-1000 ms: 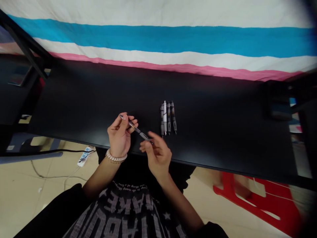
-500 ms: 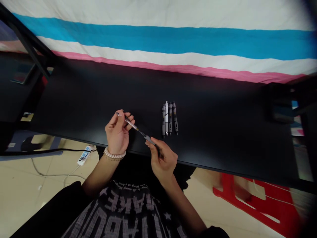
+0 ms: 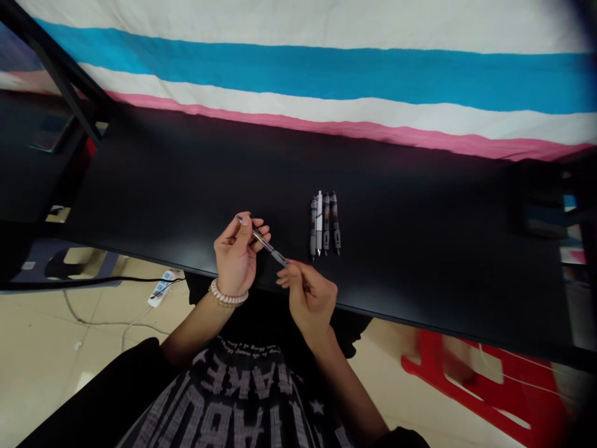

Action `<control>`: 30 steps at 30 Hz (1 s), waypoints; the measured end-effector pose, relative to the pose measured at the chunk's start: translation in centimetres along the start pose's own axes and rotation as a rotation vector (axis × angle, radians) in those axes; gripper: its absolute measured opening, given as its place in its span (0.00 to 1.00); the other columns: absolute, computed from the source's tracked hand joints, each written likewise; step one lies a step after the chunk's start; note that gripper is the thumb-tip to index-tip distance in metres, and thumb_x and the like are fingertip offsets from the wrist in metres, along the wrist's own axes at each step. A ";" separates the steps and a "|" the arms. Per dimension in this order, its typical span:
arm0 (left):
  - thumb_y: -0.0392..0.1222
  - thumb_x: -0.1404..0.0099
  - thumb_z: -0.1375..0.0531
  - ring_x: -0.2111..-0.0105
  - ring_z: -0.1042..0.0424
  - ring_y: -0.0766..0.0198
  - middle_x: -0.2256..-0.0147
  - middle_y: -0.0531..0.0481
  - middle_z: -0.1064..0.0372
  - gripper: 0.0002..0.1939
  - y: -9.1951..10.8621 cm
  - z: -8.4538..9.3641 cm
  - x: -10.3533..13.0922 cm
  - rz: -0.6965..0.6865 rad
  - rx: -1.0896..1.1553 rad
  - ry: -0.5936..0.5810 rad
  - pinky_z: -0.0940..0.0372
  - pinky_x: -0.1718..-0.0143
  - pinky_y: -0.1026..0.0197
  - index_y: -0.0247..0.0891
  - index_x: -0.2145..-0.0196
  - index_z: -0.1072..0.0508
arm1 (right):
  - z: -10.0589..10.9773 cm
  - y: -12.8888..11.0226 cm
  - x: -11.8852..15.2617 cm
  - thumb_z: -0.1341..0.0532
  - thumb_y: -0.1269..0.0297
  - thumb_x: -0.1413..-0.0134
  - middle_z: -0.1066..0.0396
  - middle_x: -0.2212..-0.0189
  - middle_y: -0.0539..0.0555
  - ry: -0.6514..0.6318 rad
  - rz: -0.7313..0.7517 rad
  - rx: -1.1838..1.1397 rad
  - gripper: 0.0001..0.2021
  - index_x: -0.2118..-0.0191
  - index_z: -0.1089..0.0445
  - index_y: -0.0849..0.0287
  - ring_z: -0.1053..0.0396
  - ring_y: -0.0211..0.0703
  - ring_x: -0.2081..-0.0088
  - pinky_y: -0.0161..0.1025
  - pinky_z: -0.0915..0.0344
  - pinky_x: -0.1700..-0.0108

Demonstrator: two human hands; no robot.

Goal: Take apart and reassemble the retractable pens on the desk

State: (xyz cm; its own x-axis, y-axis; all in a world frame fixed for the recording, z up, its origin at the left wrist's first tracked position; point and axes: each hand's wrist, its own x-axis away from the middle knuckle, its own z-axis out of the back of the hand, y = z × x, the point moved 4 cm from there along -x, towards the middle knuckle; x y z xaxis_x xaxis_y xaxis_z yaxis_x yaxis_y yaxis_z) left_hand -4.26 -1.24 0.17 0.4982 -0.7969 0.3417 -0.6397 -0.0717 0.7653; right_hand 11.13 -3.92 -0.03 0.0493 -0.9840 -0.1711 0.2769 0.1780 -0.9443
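The left hand (image 3: 237, 256) pinches the ten o'clock end of a grey-gripped pen (image 3: 268, 244); the right hand (image 3: 311, 295), apart from it, grips the four o'clock end. Toward two o'clock from there, four pens (image 3: 326, 222), one mostly white, lie side by side on the black tabletop (image 3: 420, 230).

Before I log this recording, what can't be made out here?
All in head view:
Held pen: lower end hidden by fingers of the right hand.
Four pens: any print too small to read.
Shirt: bottom cut off by lower edge.
Dark shape at right: too dim to identify.
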 end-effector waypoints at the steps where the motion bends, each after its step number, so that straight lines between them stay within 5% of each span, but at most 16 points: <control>1: 0.44 0.42 0.28 0.68 0.21 0.67 0.66 0.51 0.22 0.12 -0.1 0.0 0.0 0.001 0.003 -0.001 0.25 0.63 0.65 0.38 0.61 0.22 | 0.1 0.0 -0.1 0.38 0.61 0.36 0.20 0.66 0.53 0.012 0.000 0.003 0.10 0.52 0.25 0.57 0.21 0.40 0.69 0.38 0.21 0.65; 5: 0.44 0.41 0.29 0.68 0.21 0.68 0.67 0.51 0.22 0.12 -0.2 0.2 -0.2 -0.010 0.008 0.013 0.25 0.64 0.65 0.39 0.62 0.22 | -0.1 0.0 -0.2 0.38 0.62 0.36 0.20 0.64 0.53 -0.061 0.046 0.034 0.10 0.52 0.24 0.55 0.21 0.42 0.66 0.41 0.21 0.61; 9: 0.44 0.41 0.28 0.68 0.21 0.68 0.67 0.51 0.22 0.12 -0.6 0.5 -0.4 0.002 0.015 0.014 0.25 0.64 0.66 0.38 0.61 0.22 | -0.4 0.5 0.2 0.37 0.58 0.37 0.21 0.65 0.54 -0.072 -0.083 -0.039 0.12 0.52 0.24 0.56 0.21 0.42 0.68 0.41 0.22 0.64; 14: 0.45 0.40 0.29 0.69 0.23 0.69 0.67 0.53 0.24 0.12 -0.3 0.3 -0.2 0.005 0.004 -0.086 0.26 0.65 0.66 0.39 0.61 0.23 | -1.8 1.6 0.7 0.39 0.49 0.37 0.30 0.83 0.46 -0.216 -0.525 -0.472 0.16 0.62 0.26 0.58 0.36 0.33 0.87 0.30 0.40 0.86; 17: 0.43 0.39 0.31 0.70 0.25 0.70 0.67 0.53 0.27 0.10 0.3 -0.5 -0.1 0.045 0.031 -0.184 0.28 0.67 0.67 0.39 0.61 0.25 | -2.7 1.7 1.1 0.37 0.46 0.41 0.32 0.84 0.44 -0.290 -0.650 -0.673 0.18 0.64 0.28 0.59 0.39 0.32 0.88 0.28 0.45 0.88; 20: 0.45 0.32 0.37 0.80 0.36 0.75 0.76 0.57 0.37 0.07 1.0 -1.3 0.3 0.189 0.167 -0.231 0.36 0.76 0.70 0.38 0.64 0.27 | -3.4 1.2 1.8 0.36 0.47 0.41 0.29 0.81 0.46 -0.287 -0.579 -0.607 0.17 0.62 0.29 0.58 0.35 0.34 0.86 0.29 0.40 0.85; 24: 0.45 0.27 0.53 0.88 0.58 0.72 0.84 0.61 0.55 0.17 2.3 -1.4 0.5 0.345 0.226 -0.195 0.54 0.86 0.68 0.39 0.69 0.30 | -3.1 0.2 2.8 0.39 0.55 0.37 0.25 0.72 0.51 -0.241 -0.364 -0.325 0.11 0.58 0.29 0.57 0.26 0.39 0.73 0.34 0.30 0.73; 30: 0.44 0.30 0.58 0.88 0.59 0.70 0.86 0.60 0.57 0.20 2.8 -2.1 -1.3 0.394 0.097 -0.248 0.57 0.85 0.66 0.38 0.66 0.28 | 1.5 0.0 1.8 0.41 0.63 0.35 0.28 0.65 0.53 0.010 -0.097 -0.030 0.06 0.61 0.28 0.56 0.29 0.42 0.62 0.40 0.31 0.60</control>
State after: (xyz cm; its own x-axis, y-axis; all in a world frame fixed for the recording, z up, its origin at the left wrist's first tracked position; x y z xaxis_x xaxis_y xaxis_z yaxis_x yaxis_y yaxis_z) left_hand -5.50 0.82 3.02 0.0589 -0.8930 0.4462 -0.8093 0.2190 0.5450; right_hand 12.62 -5.65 0.04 0.0140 -0.9966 -0.0813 0.2512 0.0822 -0.9644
